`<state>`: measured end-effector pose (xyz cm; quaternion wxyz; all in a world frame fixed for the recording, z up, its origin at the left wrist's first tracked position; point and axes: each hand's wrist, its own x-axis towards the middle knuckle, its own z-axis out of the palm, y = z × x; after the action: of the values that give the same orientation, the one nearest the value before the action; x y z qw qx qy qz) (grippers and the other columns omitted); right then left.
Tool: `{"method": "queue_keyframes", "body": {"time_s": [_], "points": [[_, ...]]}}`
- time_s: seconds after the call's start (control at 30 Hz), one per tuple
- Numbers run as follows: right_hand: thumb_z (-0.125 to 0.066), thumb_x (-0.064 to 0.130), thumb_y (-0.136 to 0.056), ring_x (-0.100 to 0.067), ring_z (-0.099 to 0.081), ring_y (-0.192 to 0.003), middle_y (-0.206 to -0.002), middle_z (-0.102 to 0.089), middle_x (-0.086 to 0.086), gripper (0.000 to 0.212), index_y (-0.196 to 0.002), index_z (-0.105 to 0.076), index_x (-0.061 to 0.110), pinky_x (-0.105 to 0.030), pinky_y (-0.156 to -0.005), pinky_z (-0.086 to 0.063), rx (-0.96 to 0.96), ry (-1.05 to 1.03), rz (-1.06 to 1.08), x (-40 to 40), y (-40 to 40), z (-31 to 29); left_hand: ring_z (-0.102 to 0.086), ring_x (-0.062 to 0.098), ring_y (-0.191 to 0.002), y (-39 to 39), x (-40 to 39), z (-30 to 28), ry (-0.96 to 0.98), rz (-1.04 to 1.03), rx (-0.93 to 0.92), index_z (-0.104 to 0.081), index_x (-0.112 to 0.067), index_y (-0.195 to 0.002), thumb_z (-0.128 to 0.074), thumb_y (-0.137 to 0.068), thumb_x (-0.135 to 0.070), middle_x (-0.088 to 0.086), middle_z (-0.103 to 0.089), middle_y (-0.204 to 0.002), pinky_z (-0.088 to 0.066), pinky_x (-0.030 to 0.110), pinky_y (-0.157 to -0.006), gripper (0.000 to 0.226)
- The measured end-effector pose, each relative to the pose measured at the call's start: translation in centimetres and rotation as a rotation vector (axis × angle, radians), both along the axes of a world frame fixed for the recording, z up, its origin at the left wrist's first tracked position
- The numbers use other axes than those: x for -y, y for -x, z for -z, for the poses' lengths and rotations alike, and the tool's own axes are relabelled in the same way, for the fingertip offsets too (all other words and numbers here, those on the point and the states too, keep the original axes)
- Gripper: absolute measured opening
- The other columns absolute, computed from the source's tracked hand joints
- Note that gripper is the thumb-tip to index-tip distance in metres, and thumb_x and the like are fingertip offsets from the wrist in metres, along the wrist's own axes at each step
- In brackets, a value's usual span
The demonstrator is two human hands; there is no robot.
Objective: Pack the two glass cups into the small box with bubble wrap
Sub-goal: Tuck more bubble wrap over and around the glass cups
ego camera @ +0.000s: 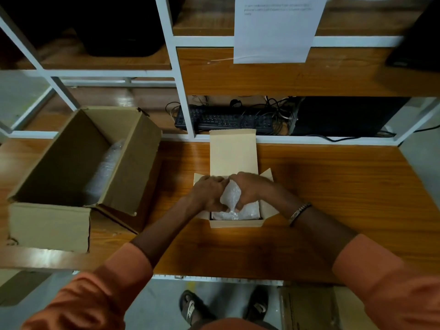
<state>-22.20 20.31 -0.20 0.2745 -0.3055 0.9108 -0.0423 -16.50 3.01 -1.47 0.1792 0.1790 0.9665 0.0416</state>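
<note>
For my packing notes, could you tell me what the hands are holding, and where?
Both hands, left hand and right hand, grip one bubble-wrapped bundle by its sides.

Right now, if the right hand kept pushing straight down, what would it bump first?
Probably the bubble wrap lying in the small box; the right hand already grips a wrapped bundle just above it.

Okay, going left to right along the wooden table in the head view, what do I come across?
Large open cardboard box with bubble wrap inside → left hand → bubble-wrapped bundle held over the small box → right hand.
</note>
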Motion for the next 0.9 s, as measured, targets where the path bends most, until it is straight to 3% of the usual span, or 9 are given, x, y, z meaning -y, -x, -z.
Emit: {"method": "queue_keyframes", "body": {"time_s": [0.13, 0.3, 0.53, 0.67, 0.8, 0.9], "points": [[-0.094, 0.058, -0.058, -0.028, -0.051, -0.131, -0.147, -0.051, -0.008, 0.114, -0.151, -0.042, 0.018, -0.044, -0.106, -0.048, -0.084, -0.007, 0.003, -0.3, -1.5, 2.6, -0.035, 0.031, -0.152, -0.2, 0.4, 2.5, 0.127, 0.006, -0.026, -0.035, -0.011, -0.159, -0.076, -0.079, -0.067, 0.012, -0.039, -0.165, -0.028, 0.051, -0.124, 0.106], [-0.095, 0.049, -0.062, -0.031, -0.050, -0.132, -0.148, -0.049, -0.010, 0.110, -0.151, -0.039, 0.017, -0.045, -0.107, -0.048, -0.134, 0.032, 0.058, -0.6, -2.4, 4.2, -0.036, 0.031, -0.151, -0.5, 0.3, 4.9, 0.180, 0.011, -0.095, -0.037, -0.009, -0.158, -0.077, -0.077, -0.068, 0.013, -0.044, -0.161, -0.017, 0.046, -0.129, 0.107], [-0.093, 0.048, -0.067, -0.033, -0.039, -0.141, -0.156, -0.038, -0.011, 0.116, -0.158, -0.028, 0.017, -0.048, -0.112, -0.043, -0.132, 0.077, 0.105, -0.7, -3.2, 4.6, -0.037, 0.034, -0.150, -0.9, -0.4, 4.9, 0.175, -0.035, -0.115, -0.023, 0.000, -0.161, -0.076, -0.082, -0.061, 0.019, -0.042, -0.160, -0.007, 0.047, -0.131, 0.113], [-0.094, 0.041, -0.071, -0.029, -0.030, -0.150, -0.163, -0.031, -0.008, 0.114, -0.161, -0.029, 0.019, -0.042, -0.119, -0.033, -0.051, 0.107, 0.085, -2.0, -2.4, 3.5, -0.027, 0.036, -0.156, -1.4, -0.2, 4.3, 0.140, -0.021, -0.100, -0.010, 0.004, -0.163, -0.073, -0.089, -0.056, 0.024, -0.028, -0.167, -0.007, 0.046, -0.130, 0.114], [-0.092, 0.028, -0.073, -0.028, -0.039, -0.141, -0.154, -0.044, -0.008, 0.098, -0.155, -0.040, 0.018, -0.045, -0.110, -0.043, -0.199, -0.057, 0.058, -3.6, -2.1, 2.5, -0.024, 0.033, -0.157, -2.3, 1.0, 3.6, 0.145, -0.074, -0.153, -0.015, -0.007, -0.166, -0.069, -0.091, -0.056, 0.015, -0.028, -0.169, -0.010, 0.047, -0.129, 0.104], [-0.088, 0.034, -0.076, -0.031, -0.041, -0.140, -0.148, -0.053, -0.011, 0.084, -0.147, -0.046, 0.016, -0.050, -0.111, -0.034, -0.253, -0.201, -0.007, -3.9, -2.0, 2.3, -0.027, 0.031, -0.156, -2.4, 2.0, 3.1, 0.130, -0.108, -0.139, -0.021, -0.016, -0.165, -0.074, -0.088, -0.055, 0.012, -0.035, -0.167, -0.013, 0.048, -0.128, 0.102]]}}
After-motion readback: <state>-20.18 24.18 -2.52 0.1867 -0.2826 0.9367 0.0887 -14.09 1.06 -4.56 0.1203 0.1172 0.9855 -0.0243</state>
